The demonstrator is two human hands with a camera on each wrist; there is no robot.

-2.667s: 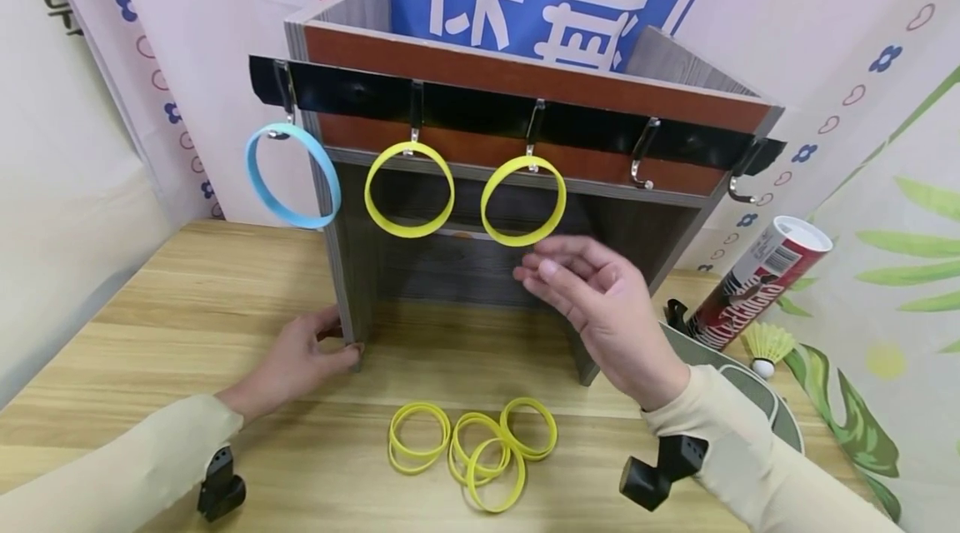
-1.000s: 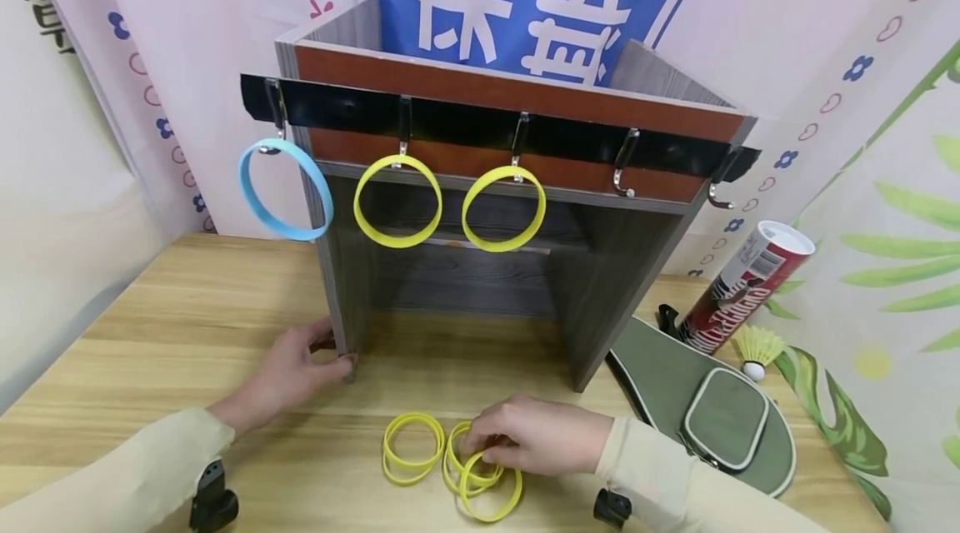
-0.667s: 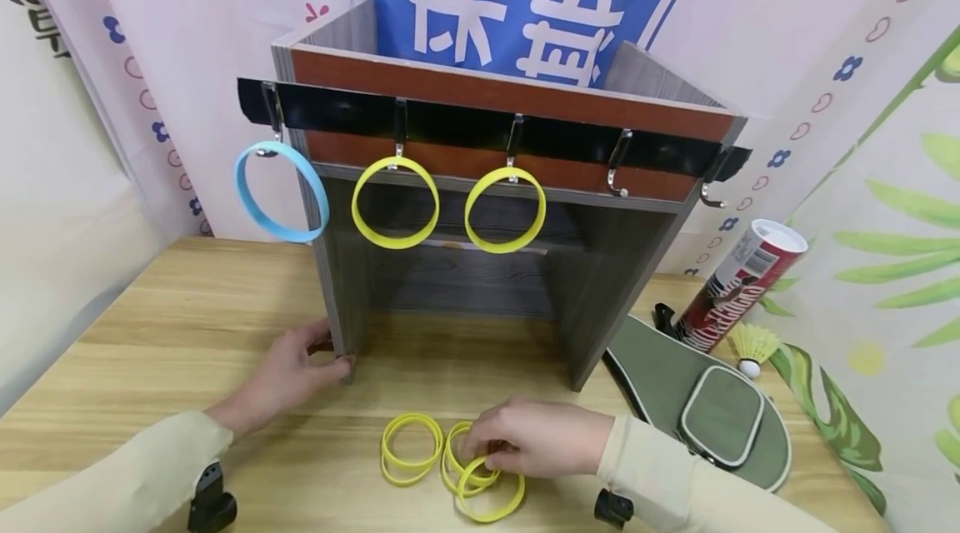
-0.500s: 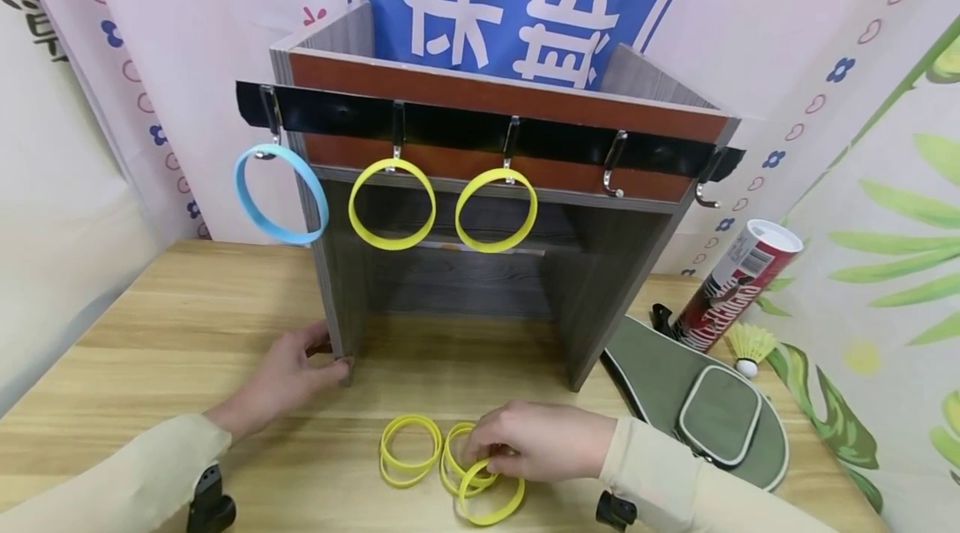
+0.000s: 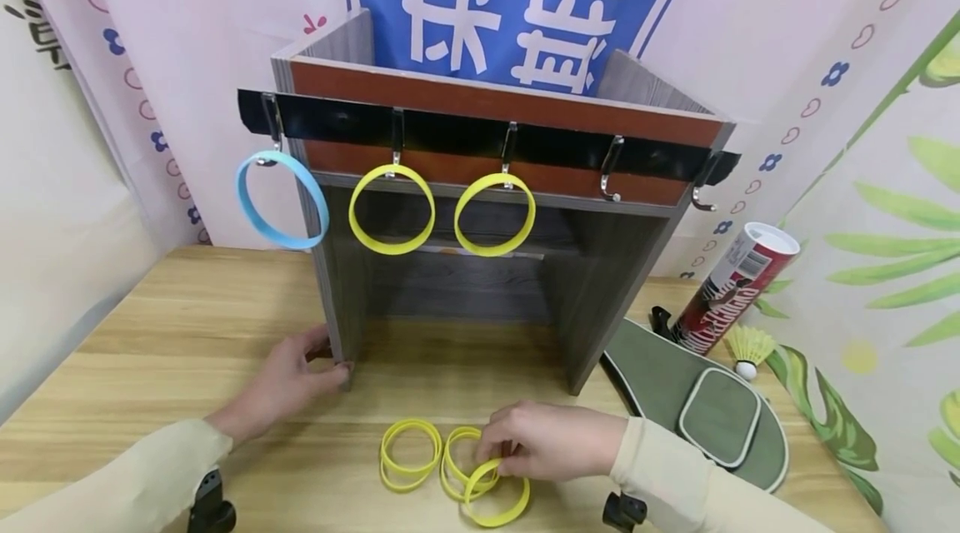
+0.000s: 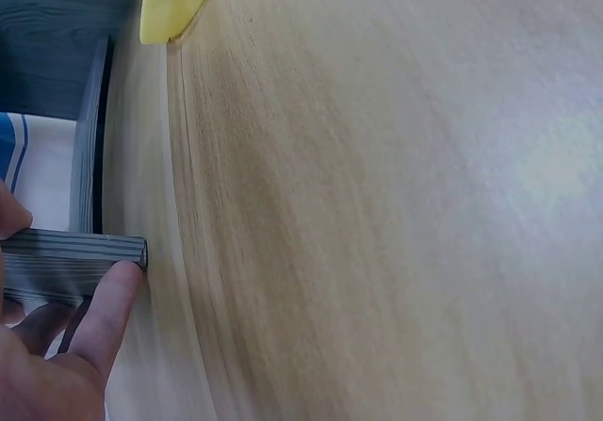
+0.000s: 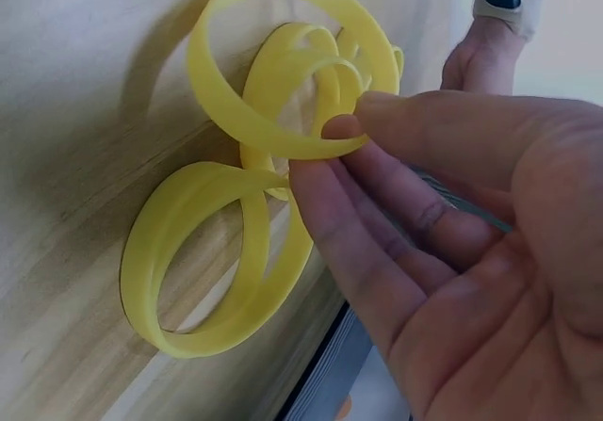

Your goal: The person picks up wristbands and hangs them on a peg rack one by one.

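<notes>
My right hand (image 5: 551, 441) pinches a yellow rubber wristband (image 7: 201, 72) between thumb and fingertips, tilted above the others in the right wrist view. Several more yellow wristbands (image 5: 412, 424) lie in loose, overlapping groups on the tabletop beside it. At the lower left, my left hand (image 5: 281, 379) grips the bottom of the grey wooden stand's left side panel (image 6: 75, 247). Across the stand's front runs a black strip (image 5: 457, 127) with metal hooks. From it hang a blue wristband (image 5: 296, 242) and two yellow wristbands (image 5: 392, 249); the two rightmost hooks (image 5: 609, 183) are bare.
Right of the stand lie a green racket case (image 5: 652, 366), a red and white tube (image 5: 731, 291) and a yellow shuttlecock (image 5: 750, 347). Printed cloth (image 5: 750, 17) hangs behind. The stand's right panel (image 5: 607, 300) rises close beyond the right hand.
My right hand has come down from beside the third hook's wristband to the tabletop pile and pinches one, shifting slightly right lately. The left hand keeps its grip.
</notes>
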